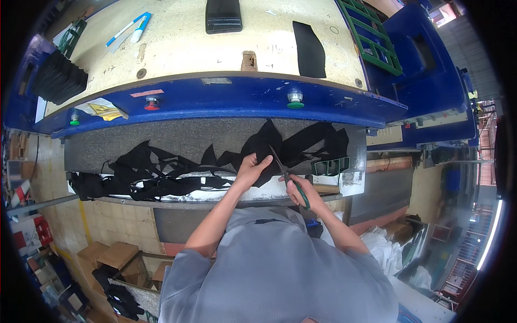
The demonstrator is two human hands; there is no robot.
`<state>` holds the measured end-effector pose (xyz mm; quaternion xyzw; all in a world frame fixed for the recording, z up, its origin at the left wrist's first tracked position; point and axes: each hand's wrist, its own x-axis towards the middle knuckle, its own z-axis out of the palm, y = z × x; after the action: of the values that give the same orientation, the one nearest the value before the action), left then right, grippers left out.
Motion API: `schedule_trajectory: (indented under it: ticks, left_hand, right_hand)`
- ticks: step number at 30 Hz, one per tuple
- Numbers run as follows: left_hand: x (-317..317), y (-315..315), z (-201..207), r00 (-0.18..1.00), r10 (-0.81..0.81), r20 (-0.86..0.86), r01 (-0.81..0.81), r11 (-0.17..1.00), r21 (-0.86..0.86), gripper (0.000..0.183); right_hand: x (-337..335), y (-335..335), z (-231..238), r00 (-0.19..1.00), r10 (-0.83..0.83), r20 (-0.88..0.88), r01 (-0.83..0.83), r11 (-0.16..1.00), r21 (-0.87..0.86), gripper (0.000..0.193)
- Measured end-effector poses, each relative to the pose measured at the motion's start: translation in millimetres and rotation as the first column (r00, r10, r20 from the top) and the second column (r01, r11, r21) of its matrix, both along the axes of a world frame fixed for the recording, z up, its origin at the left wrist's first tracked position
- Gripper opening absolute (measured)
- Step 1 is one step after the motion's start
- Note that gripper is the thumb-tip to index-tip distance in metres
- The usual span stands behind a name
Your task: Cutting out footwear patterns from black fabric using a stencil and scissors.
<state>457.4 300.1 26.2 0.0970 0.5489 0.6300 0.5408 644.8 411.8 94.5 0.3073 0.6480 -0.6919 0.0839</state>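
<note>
My left hand [252, 169] is closed on a black fabric sheet [262, 139], pinching it between thumb and fingers. In my right hand [301, 191] is a pair of scissors [305, 200] with green handles; the dark blades point up and away, against the fabric just right of my left thumb. The sheet runs into black cut-out fabric scraps [129, 167] spread along the grey cutting bed [215, 131]. A green-edged cutting die [330, 167] lies on the bed right of the scissors, partly by the scraps.
Beyond the bed, a blue machine beam [215, 97] carries red and green push buttons. On its cream top rest a black phone-like slab [224, 16], markers [141, 28], a black cut piece [309, 49] and a green metal frame [377, 40]. Stacked black pieces [60, 78] stand left; cardboard boxes [116, 255] lie below left.
</note>
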Motion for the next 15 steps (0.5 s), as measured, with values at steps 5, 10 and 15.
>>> schedule_trajectory:
  ticks: [5,10,15]
  left_hand:
    - [9,2,-10,0.998,0.046,-0.032,-0.043,0.995,0.088,0.017]
    - [12,-3,-12,0.998,0.052,-0.031,-0.050,0.996,0.077,0.017]
    - [12,-7,-15,0.999,0.027,-0.018,-0.026,0.997,0.067,0.017]
  right_hand:
    - [-1,-6,-5,0.998,-0.063,-0.009,0.062,0.996,-0.069,0.047]
    - [-3,-12,-1,0.996,-0.084,0.020,0.086,0.993,-0.076,0.048]
    - [-2,-15,1,0.995,-0.090,0.040,0.092,0.995,-0.049,0.048]
